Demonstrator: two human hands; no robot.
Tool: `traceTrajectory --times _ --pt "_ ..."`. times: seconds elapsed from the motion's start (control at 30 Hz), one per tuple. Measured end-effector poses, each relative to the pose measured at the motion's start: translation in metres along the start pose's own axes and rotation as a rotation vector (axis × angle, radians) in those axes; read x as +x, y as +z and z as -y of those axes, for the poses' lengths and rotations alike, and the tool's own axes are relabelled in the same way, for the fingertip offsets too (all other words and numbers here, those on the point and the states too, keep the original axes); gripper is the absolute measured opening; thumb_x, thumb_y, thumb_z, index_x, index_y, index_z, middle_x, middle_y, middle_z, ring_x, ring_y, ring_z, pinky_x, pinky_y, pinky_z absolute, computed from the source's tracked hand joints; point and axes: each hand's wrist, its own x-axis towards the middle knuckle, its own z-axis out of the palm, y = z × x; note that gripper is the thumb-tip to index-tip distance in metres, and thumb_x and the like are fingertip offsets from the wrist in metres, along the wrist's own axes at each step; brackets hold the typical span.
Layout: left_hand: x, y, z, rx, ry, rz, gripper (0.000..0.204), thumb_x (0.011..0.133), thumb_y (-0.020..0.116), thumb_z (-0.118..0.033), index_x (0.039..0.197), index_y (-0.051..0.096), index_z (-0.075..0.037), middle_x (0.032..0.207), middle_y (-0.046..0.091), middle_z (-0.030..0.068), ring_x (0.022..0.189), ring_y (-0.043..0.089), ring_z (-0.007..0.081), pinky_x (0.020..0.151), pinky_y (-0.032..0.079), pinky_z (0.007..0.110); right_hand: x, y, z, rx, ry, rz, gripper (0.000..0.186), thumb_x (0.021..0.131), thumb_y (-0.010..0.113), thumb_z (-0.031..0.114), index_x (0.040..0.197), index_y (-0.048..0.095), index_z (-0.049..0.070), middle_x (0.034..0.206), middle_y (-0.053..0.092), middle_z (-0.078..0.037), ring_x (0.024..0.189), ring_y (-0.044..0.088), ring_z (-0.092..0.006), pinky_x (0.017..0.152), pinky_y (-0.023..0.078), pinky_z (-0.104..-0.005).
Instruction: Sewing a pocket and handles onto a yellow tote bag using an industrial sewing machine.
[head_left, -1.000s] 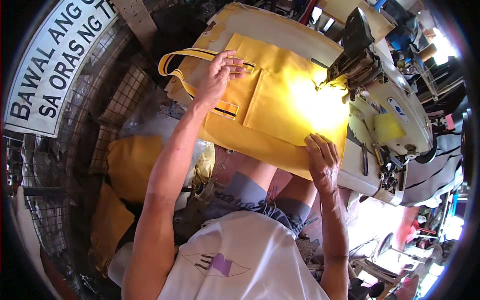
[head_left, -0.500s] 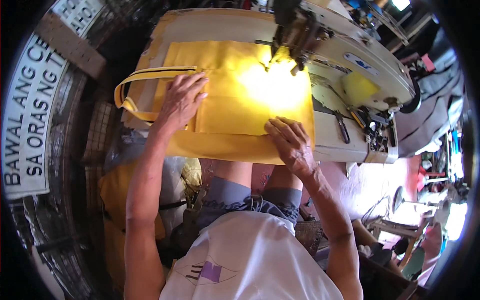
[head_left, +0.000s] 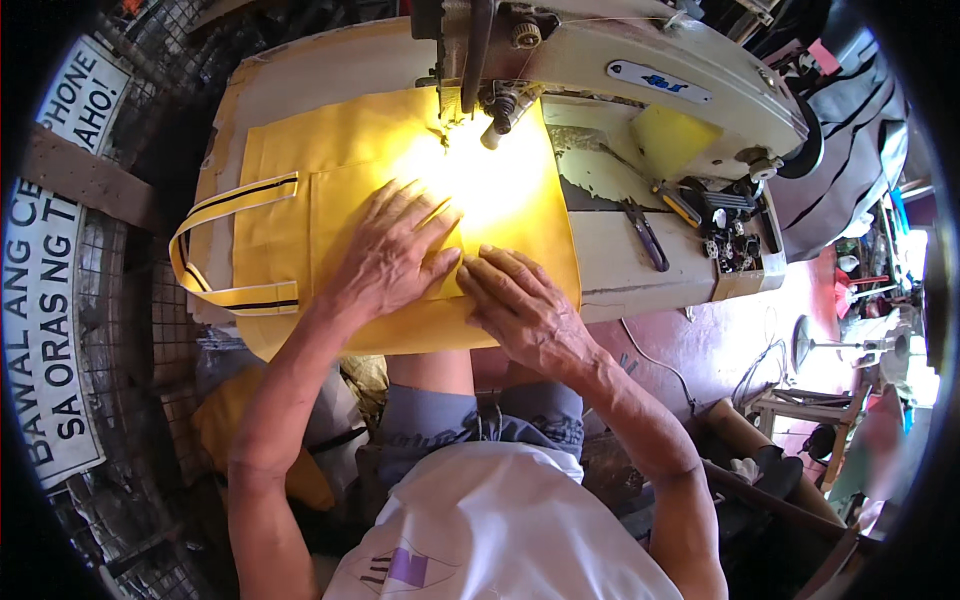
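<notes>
A yellow fabric piece (head_left: 275, 140) with a stitched panel lies on the sewing machine's bed, and a looped yellow strap with dark stripes (head_left: 230, 200) is on its left side. My left hand (head_left: 395, 250) rests on the panel with fingers spread, holding nothing. My right hand (head_left: 525, 315) lies just right of it near the fabric's near edge, fingers slightly bent on the cloth. Above both hands is the presser foot area (head_left: 445, 135); bright lamp glare on the fabric hides its detail.
The machine arm (head_left: 660, 40) spans the upper right. Snips (head_left: 645, 235), a yellow-handled tool (head_left: 680, 205) and a tray of small parts (head_left: 740, 255) sit right of the fabric. A lettered sign (head_left: 55, 330) hangs on mesh at left. A fan (head_left: 820, 345) stands at right.
My left hand has moved from the strap rightward onto the panel. My right hand has shifted left beside it. The view has shifted, bringing the machine head larger into frame.
</notes>
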Motion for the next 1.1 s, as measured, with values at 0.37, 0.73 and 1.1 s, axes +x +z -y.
traceTrajectory --times 0.37,0.73,1.1 --pt "-0.001 -0.011 0.008 -0.019 0.040 0.136 0.057 0.099 0.050 -0.046 0.138 0.053 -0.005 0.141 0.052 0.0175 0.137 0.041 0.0364 0.120 0.025 0.050 -0.001 -0.011 0.002 0.044 0.011 0.111 0.041 0.089 0.070 0.022 0.123 0.065 -0.001 0.129 0.060 -0.017 0.124 0.057 -0.0345 0.107 0.045 -0.0490" --pt "0.011 -0.011 0.028 -0.044 0.090 0.077 0.052 0.095 0.059 -0.039 0.133 0.057 -0.004 0.138 0.053 0.0188 0.136 0.043 0.0377 0.118 0.029 0.052 0.019 -0.006 -0.005 0.031 0.051 0.098 0.045 0.088 0.071 0.026 0.125 0.064 0.001 0.129 0.059 -0.016 0.125 0.057 -0.0316 0.107 0.044 -0.0474" --pt "0.014 -0.012 0.021 -0.135 0.062 0.069 0.046 0.088 0.069 -0.029 0.126 0.061 -0.004 0.133 0.056 0.0169 0.133 0.045 0.0382 0.117 0.031 0.053 0.029 -0.012 -0.015 0.027 0.054 0.119 0.042 0.087 0.071 0.024 0.123 0.065 0.002 0.128 0.061 -0.015 0.125 0.056 -0.0311 0.107 0.043 -0.0468"
